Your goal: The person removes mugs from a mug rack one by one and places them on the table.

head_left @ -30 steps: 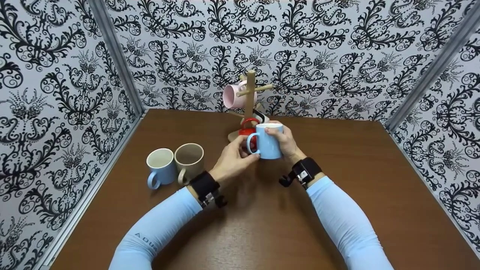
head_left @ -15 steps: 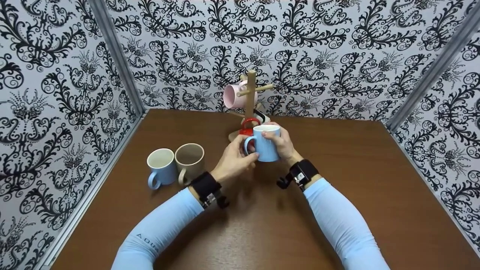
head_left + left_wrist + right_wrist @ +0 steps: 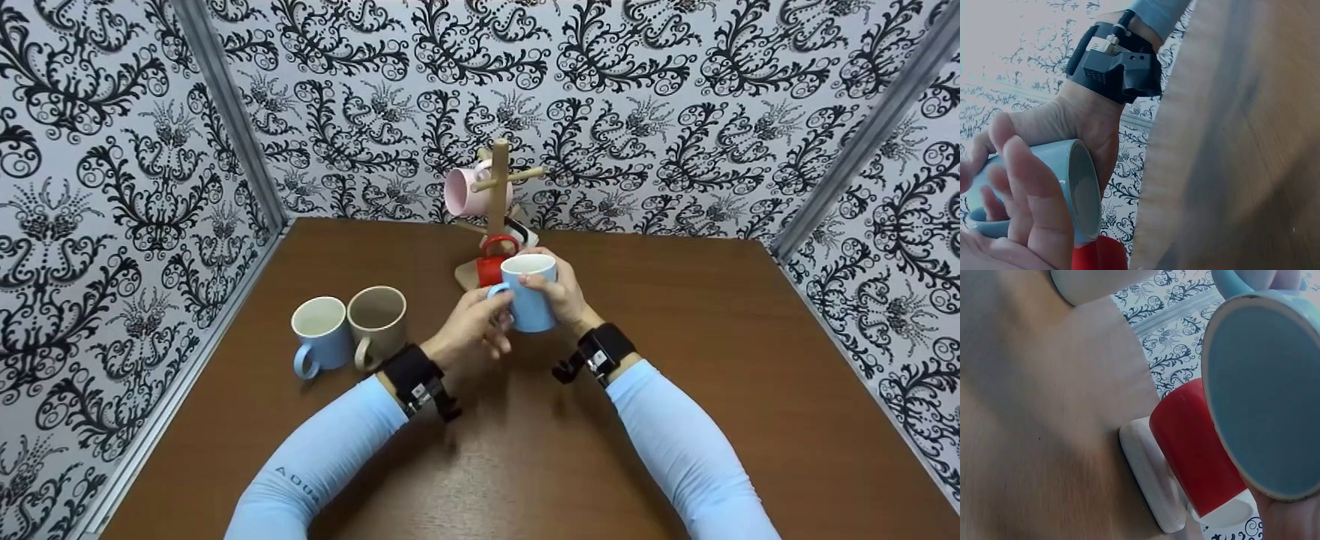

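**A light blue cup [image 3: 531, 311] held up in the air**

The biggest things are the walls [image 3: 637, 112], white with black swirls. Next is the brown desk [image 3: 712, 337]. Two light blue sleeves reach in over it, the left sleeve [image 3: 300, 457] and the right sleeve [image 3: 682, 442].

A wooden stand [image 3: 497, 214] with pegs is at the back. A pink cup [image 3: 476, 198] hangs high on it, and a red cup [image 3: 490, 271] is low down at the front. A white thing [image 3: 531, 237] with a black part peeks out behind — too hidden to name.

The right hand [image 3: 564, 296] is wrapped round the light blue cup, thumb on the front. The left hand [image 3: 466, 324] comes in from the other side, some fingers hanging below. The light blue cup is off the desk, in front of the red cup, open top up. I can't tell if those two touch.

On the left of the desk, a brown cup [image 3: 384, 330] and a second blue cup [image 3: 330, 346] stand upright — side by side.

Black bands [image 3: 609, 343] go round both wrists. Smallest is the light blue cup's handle [image 3: 498, 286], which the left hand pinches.
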`<state>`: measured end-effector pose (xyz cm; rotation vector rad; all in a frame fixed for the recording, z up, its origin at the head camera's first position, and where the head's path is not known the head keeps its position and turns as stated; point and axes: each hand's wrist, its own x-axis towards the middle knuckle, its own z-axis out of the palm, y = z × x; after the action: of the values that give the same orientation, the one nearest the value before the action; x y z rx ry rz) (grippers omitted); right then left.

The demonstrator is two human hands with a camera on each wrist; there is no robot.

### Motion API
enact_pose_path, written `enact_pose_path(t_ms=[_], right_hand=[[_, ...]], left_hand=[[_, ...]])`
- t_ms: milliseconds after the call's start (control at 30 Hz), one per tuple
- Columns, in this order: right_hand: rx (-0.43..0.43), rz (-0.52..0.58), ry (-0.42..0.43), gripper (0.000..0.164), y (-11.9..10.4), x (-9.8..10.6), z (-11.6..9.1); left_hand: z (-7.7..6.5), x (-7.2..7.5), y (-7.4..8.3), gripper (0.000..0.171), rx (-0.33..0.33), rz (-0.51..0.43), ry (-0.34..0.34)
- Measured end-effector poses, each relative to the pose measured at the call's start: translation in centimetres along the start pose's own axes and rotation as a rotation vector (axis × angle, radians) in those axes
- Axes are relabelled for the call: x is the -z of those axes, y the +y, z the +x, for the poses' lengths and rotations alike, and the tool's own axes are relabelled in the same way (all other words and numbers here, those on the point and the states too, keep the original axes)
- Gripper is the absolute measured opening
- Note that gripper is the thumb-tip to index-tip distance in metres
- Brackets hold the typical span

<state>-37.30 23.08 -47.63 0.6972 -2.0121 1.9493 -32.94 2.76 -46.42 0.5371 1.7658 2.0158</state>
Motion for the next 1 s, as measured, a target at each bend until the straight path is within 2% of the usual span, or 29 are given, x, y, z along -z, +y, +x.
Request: enact_pose_path(t_ms=[67,167,267,500,600,833,1000], right_hand=[[0.002,-0.001,-0.008,0.054,0.0,0.0,0.0],[0.01,0.009,-0.018,0.055,-0.1,-0.1,-0.1],[0.018,0.022,-0.024,0.057,0.0,-0.2,-0.2],[0.006,0.035,-0.048,0.06,0.1,-0.3,-0.6],[0.007,0.038,-0.058,0.061,-0.1,-0.5,-0.7],[0.0,0.039,-0.079,0.064,-0.4,-0.7,-1.1],[0.008,0.055,-0.118,0.066,-0.7,-0.7,-1.4]], left_hand=[[0.1,0.0,-0.1,0.046,0.039,-0.052,0.005],[0.2,-0.1,-0.1,0.056,0.091,-0.126,0.005],[0.2,-0.2,0.0,0.055,0.124,-0.171,-0.007],[0.1,-0.2,0.0,0.052,0.156,-0.196,-0.049],[0.0,-0.1,0.0,0.052,0.135,-0.175,-0.049],[-0.2,-0.3,-0.4,0.052,0.006,-0.201,-0.048],[-0.5,-0.5,-0.8,0.051,-0.018,-0.182,0.0]])
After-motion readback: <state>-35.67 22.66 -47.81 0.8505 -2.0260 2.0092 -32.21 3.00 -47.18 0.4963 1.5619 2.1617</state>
